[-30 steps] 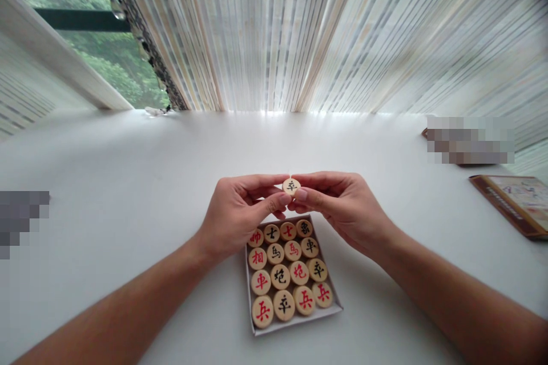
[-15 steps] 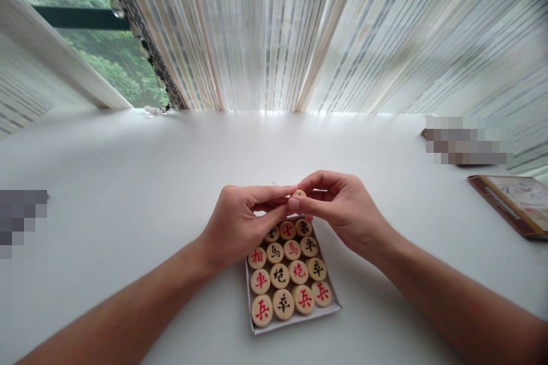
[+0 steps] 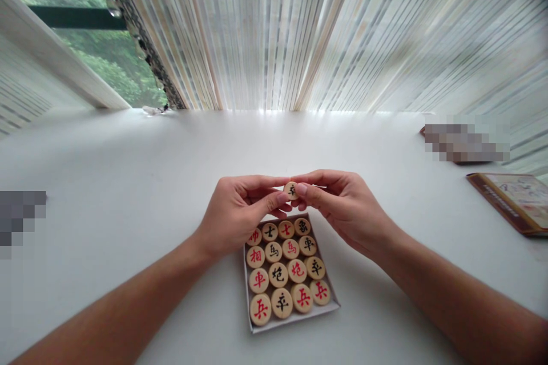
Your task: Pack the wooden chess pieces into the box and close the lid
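My left hand and my right hand meet above the far end of a small white box. Together they pinch one round wooden chess piece with a black character, its face turned towards me. The fingers of both hands are closed on its edge. Below them the box holds several wooden discs in rows, marked with red or black characters. My left hand covers part of the box's far left corner.
The box lies on a white table. A brown-edged booklet or lid lies at the right. Blurred patches sit at the far right and left edge. Striped curtains hang behind the table, with a window at top left.
The piece dipped and turned edge-on between my fingers half a second ago, then came back up with its black character facing me. Both hands stayed in about the same place.
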`<action>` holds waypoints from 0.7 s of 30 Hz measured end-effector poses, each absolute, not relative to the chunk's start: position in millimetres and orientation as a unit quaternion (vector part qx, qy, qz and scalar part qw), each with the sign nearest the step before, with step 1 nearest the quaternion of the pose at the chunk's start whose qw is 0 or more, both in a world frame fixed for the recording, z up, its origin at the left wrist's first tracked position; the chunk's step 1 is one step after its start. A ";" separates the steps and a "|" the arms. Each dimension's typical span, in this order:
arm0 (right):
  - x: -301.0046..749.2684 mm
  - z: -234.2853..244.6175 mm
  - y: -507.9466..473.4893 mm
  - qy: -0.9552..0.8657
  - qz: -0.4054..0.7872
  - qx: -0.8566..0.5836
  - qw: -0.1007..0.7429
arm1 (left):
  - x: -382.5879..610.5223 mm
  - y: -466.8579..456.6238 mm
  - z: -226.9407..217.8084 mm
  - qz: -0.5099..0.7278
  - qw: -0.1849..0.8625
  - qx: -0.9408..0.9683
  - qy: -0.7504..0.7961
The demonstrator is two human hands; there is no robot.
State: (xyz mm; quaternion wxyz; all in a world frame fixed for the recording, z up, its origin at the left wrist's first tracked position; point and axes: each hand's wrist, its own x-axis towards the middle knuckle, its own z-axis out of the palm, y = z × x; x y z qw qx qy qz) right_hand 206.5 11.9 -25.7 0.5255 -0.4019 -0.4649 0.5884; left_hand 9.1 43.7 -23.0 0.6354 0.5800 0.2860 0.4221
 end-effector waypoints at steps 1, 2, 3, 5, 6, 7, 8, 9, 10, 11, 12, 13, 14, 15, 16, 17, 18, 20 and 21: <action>206.8 -26.0 11.8 -0.465 0.588 -0.401 0.526 | 8.6 44.9 -22.6 0.420 0.643 0.573 0.286; 206.9 -26.5 11.6 -0.464 0.589 -0.401 0.526 | 8.1 46.0 -22.1 0.419 0.649 0.567 0.286; 206.8 -26.9 11.5 -0.462 0.589 -0.400 0.528 | 7.6 46.9 -21.7 0.418 0.655 0.560 0.287; 206.2 -27.8 11.6 -0.455 0.592 -0.401 0.531 | 7.1 47.6 -21.1 0.417 0.662 0.551 0.291; 205.8 -28.1 11.7 -0.451 0.593 -0.402 0.532 | 7.1 47.5 -21.0 0.416 0.664 0.548 0.293; 205.3 -28.4 12.0 -0.447 0.594 -0.404 0.532 | 7.1 47.1 -21.1 0.413 0.666 0.546 0.296; 205.0 -28.5 12.2 -0.445 0.597 -0.404 0.531 | 7.1 46.6 -21.4 0.411 0.667 0.546 0.299; 204.7 -28.5 12.3 -0.443 0.600 -0.403 0.530 | 7.2 46.1 -21.8 0.408 0.667 0.545 0.302; 204.4 -28.4 12.3 -0.443 0.604 -0.402 0.528 | 7.2 45.6 -22.3 0.406 0.668 0.544 0.305; 204.3 -28.2 12.1 -0.442 0.606 -0.400 0.526 | 7.3 45.2 -22.9 0.404 0.668 0.544 0.306; 204.3 -28.0 11.8 -0.441 0.608 -0.400 0.524 | 7.3 45.0 -23.5 0.401 0.670 0.544 0.307; 204.2 -27.8 11.5 -0.439 0.609 -0.402 0.524 | 7.2 44.9 -24.1 0.397 0.671 0.546 0.306; 204.2 -27.7 11.1 -0.437 0.609 -0.405 0.523 | 7.2 44.9 -24.5 0.394 0.672 0.548 0.305; 204.2 -27.6 10.8 -0.435 0.609 -0.408 0.523 | 7.1 45.1 -24.9 0.391 0.672 0.551 0.303; 204.2 -27.6 10.5 -0.432 0.609 -0.410 0.523 | 6.9 45.2 -25.2 0.388 0.670 0.556 0.302; 204.2 -27.7 10.4 -0.431 0.609 -0.412 0.523 | 6.8 45.4 -25.4 0.386 0.668 0.562 0.300; 204.2 -27.7 10.5 -0.430 0.608 -0.414 0.523 | 6.6 45.6 -25.6 0.383 0.666 0.567 0.298; 204.2 -27.7 10.7 -0.431 0.600 -0.425 0.523 | 6.2 45.8 -25.9 0.377 0.665 0.573 0.294; 204.2 -27.5 10.8 -0.432 0.595 -0.432 0.522 | 6.0 45.9 -25.9 0.374 0.667 0.574 0.293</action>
